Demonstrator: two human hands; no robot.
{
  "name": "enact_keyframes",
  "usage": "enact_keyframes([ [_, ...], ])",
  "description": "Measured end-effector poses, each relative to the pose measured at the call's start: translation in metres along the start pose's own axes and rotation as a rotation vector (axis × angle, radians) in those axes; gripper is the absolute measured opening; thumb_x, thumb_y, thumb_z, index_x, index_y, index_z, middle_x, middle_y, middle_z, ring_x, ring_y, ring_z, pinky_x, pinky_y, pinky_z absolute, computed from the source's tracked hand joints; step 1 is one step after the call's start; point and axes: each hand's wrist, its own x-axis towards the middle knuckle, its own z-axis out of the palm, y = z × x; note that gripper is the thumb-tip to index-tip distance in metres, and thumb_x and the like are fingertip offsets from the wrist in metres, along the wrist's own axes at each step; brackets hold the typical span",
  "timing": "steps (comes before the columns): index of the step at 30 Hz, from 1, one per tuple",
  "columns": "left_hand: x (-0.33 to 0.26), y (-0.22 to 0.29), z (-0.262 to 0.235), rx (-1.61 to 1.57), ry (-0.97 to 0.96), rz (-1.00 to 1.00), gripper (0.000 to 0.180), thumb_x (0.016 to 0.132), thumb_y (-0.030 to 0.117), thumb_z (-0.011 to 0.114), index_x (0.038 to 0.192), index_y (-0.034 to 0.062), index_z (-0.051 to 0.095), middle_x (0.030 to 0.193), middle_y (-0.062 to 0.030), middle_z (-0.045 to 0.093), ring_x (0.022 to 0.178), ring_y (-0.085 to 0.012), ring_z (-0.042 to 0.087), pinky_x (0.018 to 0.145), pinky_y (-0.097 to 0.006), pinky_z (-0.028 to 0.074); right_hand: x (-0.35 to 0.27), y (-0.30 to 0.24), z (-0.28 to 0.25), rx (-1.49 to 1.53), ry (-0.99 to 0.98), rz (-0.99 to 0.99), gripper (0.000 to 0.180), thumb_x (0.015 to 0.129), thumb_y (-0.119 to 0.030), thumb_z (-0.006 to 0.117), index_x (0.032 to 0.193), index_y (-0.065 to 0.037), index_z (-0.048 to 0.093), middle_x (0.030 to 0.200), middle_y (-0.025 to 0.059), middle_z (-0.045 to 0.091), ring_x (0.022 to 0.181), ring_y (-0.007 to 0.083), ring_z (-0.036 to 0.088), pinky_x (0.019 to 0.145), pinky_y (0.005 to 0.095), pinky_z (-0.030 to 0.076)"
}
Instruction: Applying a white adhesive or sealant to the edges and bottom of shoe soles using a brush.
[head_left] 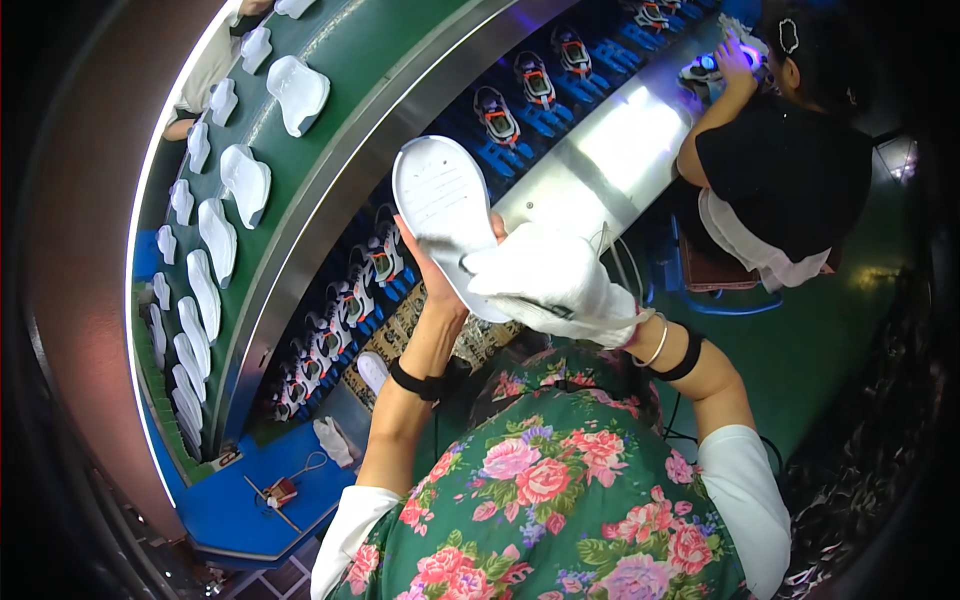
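A white shoe sole lies across my left hand, its hollow inner side facing up. My left fingers wrap around it from beneath, and fingertips show at its far right edge. Thick white fabric, apparently a glove, covers my right hand. The covered fingers are closed at the narrower, near part of the sole, though the fabric hides how each finger lies. A dark mark shows on the fabric's near side, and a thin pale cord loops beside that wrist. Small dark specks dot the sole's inside.
A green conveyor carries several white soles at left. Beside it, shoe uppers sit on blue holders along a lower line. A metal ledge runs diagonally ahead. Another person works seated at right. Tools lie on a blue table.
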Motion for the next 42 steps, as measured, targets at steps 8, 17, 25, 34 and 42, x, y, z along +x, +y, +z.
enact_keyframes([
  [8, 0.015, -0.005, 0.0, -0.042, 0.003, -0.016, 0.102, 0.082, 0.093, 0.027, 0.13, 0.0063, 0.053, 0.096, -0.0194, 0.063, 0.073, -0.0301, 0.062, 0.061, -0.039, 0.054, -0.009, -0.001, -0.011, 0.084, -0.042, 0.044, 0.019, 0.078, -0.006, 0.079, 0.096, -0.008, 0.078, 0.095, 0.0091, 0.076, 0.084, 0.0237, 0.072, 0.072, 0.0346, 0.056],
  [17, 0.021, 0.0, 0.004, -0.069, -0.04, -0.1, 0.096, 0.082, 0.092, 0.03, 0.127, 0.0107, 0.053, 0.094, -0.0197, 0.06, 0.073, -0.0296, 0.061, 0.055, -0.039, 0.051, -0.022, -0.002, -0.022, 0.054, -0.078, 0.033, 0.022, 0.079, -0.016, 0.08, 0.1, -0.011, 0.076, 0.091, 0.0061, 0.073, 0.078, 0.0245, 0.068, 0.068, 0.0353, 0.055],
  [25, 0.024, 0.013, 0.007, -0.043, -0.082, -0.204, 0.101, 0.081, 0.093, 0.03, 0.133, 0.0097, 0.052, 0.093, -0.0212, 0.06, 0.069, -0.0316, 0.063, 0.055, -0.04, 0.053, -0.031, -0.007, -0.029, 0.035, -0.173, 0.0, 0.029, 0.079, -0.012, 0.076, 0.107, -0.008, 0.074, 0.091, 0.0055, 0.072, 0.079, 0.0234, 0.068, 0.069, 0.0339, 0.056],
  [34, 0.025, 0.014, -0.009, -0.091, -0.215, -0.477, 0.112, 0.076, 0.096, 0.033, 0.141, 0.0068, 0.051, 0.094, -0.0257, 0.064, 0.073, -0.0356, 0.068, 0.061, -0.042, 0.058, -0.037, -0.014, -0.031, 0.17, -0.29, -0.023, 0.022, 0.08, -0.013, 0.08, 0.102, -0.012, 0.076, 0.102, 0.0045, 0.075, 0.079, 0.0223, 0.068, 0.075, 0.0364, 0.056],
  [42, 0.042, 0.014, -0.01, 0.015, -0.209, -0.666, 0.105, 0.084, 0.087, 0.034, 0.142, 0.0001, 0.048, 0.103, -0.0269, 0.066, 0.086, -0.0354, 0.07, 0.069, -0.046, 0.06, -0.028, -0.004, -0.039, 0.106, -0.325, -0.127, 0.017, 0.08, -0.017, 0.073, 0.097, -0.013, 0.073, 0.089, 0.0059, 0.068, 0.083, 0.0242, 0.066, 0.069, 0.0367, 0.055],
])
